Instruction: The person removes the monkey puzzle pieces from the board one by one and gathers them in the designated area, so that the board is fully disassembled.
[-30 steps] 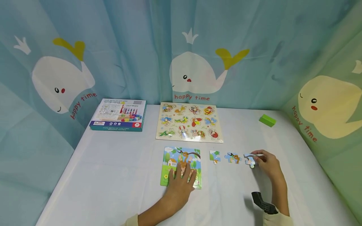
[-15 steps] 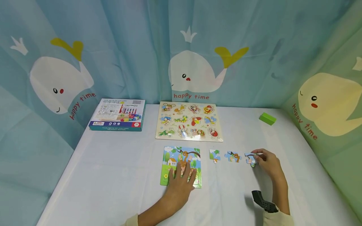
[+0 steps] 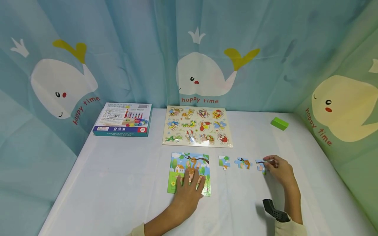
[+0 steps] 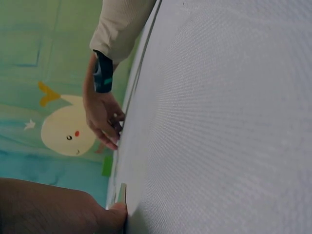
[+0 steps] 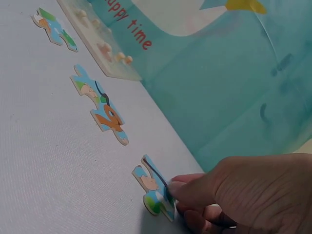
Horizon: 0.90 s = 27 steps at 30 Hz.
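White table [image 3: 118, 177] with puzzle pieces [image 3: 243, 164], box [image 3: 124, 119], block [image 3: 279, 124]

House-pic puzzle board [image 3: 180, 164], flat, 3 pcs [image 3: 243, 163] in row alongside, rightmost pc [image 3: 260, 166] pinched

A curtained-off play corner – whether in a home or elsewhere cannot be told; curtains [image 3: 141, 49] printed with whales [image 3: 200, 73] and "happy time" [image 3: 199, 100] hang round a white-covered table [image 3: 118, 183]; children's things lie there – insect puzzle board [image 3: 197, 131], bead-toy box [image 3: 112, 118], jigsaw pieces [image 3: 243, 163].
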Each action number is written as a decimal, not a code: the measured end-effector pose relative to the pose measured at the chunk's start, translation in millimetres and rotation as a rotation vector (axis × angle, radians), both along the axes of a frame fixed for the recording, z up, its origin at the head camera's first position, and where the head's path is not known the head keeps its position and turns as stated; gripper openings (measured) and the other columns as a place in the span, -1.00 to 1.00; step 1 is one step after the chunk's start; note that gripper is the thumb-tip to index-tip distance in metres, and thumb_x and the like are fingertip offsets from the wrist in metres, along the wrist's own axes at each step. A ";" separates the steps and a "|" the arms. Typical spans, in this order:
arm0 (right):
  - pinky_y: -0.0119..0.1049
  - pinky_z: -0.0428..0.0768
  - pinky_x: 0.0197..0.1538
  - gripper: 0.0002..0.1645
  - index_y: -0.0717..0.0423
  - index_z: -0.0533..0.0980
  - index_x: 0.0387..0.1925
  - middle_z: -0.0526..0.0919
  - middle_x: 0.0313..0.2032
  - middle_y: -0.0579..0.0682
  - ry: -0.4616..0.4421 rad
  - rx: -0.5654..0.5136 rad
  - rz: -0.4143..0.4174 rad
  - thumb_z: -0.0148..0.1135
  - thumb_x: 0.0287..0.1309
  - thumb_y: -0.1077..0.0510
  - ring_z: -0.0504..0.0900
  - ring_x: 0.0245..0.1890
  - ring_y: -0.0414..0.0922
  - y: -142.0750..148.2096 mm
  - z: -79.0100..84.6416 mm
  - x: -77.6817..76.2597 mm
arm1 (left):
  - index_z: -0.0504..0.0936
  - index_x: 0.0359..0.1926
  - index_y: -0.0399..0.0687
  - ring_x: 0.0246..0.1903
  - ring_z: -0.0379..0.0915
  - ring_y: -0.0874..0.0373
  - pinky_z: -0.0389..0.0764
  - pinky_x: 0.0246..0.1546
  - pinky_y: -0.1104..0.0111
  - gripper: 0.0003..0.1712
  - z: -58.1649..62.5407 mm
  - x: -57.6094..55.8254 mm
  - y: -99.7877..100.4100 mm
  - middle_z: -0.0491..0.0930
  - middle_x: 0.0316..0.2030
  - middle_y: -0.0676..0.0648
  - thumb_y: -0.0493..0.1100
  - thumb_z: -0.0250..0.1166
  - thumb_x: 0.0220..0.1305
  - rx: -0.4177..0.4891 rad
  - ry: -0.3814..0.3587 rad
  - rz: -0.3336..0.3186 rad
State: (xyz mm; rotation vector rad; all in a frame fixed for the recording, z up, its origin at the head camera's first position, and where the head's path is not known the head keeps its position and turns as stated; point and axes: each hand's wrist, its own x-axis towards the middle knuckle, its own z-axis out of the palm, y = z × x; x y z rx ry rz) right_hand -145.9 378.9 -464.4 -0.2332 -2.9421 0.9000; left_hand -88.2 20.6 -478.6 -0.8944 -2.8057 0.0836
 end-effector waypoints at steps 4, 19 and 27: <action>-0.42 0.38 -0.44 -0.73 0.28 0.56 -0.09 0.68 -0.32 0.17 -0.002 0.000 0.007 0.25 0.24 0.20 0.41 -0.48 -0.39 0.4 0.1 -1.0 | 0.43 0.32 0.06 0.25 0.33 -0.30 0.57 -0.01 -0.09 -0.30 -0.1 0.1 -0.2 0.33 0.32 -0.22 0.21 0.28 0.23 0.007 -0.009 0.000; -0.42 0.38 -0.46 -0.73 0.30 0.55 -0.11 0.64 -0.37 0.11 -0.007 -0.005 0.000 0.26 0.21 0.20 0.40 -0.48 -0.39 -0.6 0.0 -0.2 | 0.43 0.33 0.08 0.25 0.33 -0.28 0.57 0.01 -0.08 -0.29 0.2 1.8 0.2 0.31 0.34 -0.21 0.22 0.28 0.22 0.000 -0.004 0.011; -0.42 0.38 -0.46 -0.73 0.30 0.55 -0.11 0.66 -0.37 0.12 -0.001 -0.006 -0.002 0.26 0.20 0.21 0.40 -0.49 -0.39 0.0 -1.9 -0.4 | 0.47 0.30 0.10 0.24 0.36 -0.24 0.58 -0.01 -0.03 -0.30 3.0 6.2 1.6 0.34 0.33 -0.21 0.23 0.31 0.19 -0.003 0.024 0.040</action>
